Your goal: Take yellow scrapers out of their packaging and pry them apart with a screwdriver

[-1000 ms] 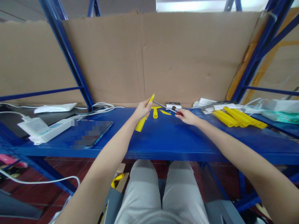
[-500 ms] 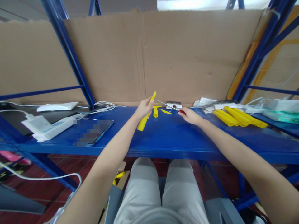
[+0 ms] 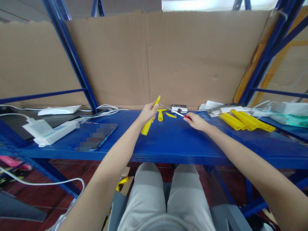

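To my far left, on the blue surface (image 3: pixel 166 142), a dark flat device (image 3: pixel 106 133) lies just beside a white power strip (image 3: pixel 55 133). My left fingers (image 3: pixel 152 110) are closed around a yellow tube (image 3: pixel 145 129), which slants with its pointed end up and away from me. Beyond it lie a yellow T-shaped piece (image 3: pixel 160 116) and, just right of that, a yellow sliver (image 3: pixel 171 115). Then come my right fingers (image 3: pixel 192 118), curled around the handle of a red-handled tool (image 3: pixel 187 117). Its thin shaft reaches left toward the tube's upper end; I can't tell whether it touches. Compared with a second ago, little has changed: my right fingers sit slightly further right, and the tube and tool keep nearly the same pairing, so I judge the work barely further along. Well to the right, more yellow tubes (image 3: pixel 240 121) lie together.
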Demonstrator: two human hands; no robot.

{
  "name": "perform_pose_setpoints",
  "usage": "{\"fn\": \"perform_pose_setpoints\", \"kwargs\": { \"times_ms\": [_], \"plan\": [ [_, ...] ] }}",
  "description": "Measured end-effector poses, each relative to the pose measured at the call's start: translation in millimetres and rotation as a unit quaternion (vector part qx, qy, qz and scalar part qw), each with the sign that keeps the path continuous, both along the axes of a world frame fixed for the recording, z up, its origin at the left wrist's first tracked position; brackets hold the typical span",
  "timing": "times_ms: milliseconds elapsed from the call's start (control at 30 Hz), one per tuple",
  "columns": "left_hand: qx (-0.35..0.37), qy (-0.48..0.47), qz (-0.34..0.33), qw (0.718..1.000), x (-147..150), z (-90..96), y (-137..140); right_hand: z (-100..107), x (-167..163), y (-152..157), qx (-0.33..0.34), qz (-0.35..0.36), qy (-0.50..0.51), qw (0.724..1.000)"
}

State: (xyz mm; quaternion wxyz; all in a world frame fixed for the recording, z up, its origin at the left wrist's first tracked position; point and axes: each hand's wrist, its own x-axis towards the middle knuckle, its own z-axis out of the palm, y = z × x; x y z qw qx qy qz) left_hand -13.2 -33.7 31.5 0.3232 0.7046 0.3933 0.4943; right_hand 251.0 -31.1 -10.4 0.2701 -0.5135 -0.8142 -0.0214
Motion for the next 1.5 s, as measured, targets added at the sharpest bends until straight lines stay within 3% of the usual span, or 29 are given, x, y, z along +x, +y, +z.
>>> {"fn": "perform_pose_setpoints", "kwargs": {
  "times_ms": [200, 433, 1133, 1300, 1500],
  "plan": [
    [-0.003, 0.008, -0.008, 1.000, 1.2, -2.0, 0.9, -1.9, 4.1, -2.0, -0.026, -0.012, 0.031, 0.999],
    [0.001, 0.019, -0.009, 1.000, -0.1, -2.1, 1.5, 1.4, 0.5, -1.5, -0.058, 0.023, 0.035, 0.997],
    [0.003, 0.051, -0.013, 0.999, 0.5, -3.1, 1.9, -11.8, 6.2, 9.8, -0.113, 0.077, 0.216, 0.967],
    [0.007, 0.053, -0.012, 0.999, 0.1, -3.0, 2.1, -6.2, 5.5, 9.6, -0.147, 0.066, 0.198, 0.967],
    [0.008, 0.069, -0.009, 0.998, -0.1, -3.2, 2.0, -7.6, 5.1, 9.5, -0.130, 0.074, 0.205, 0.967]
  ]
}}
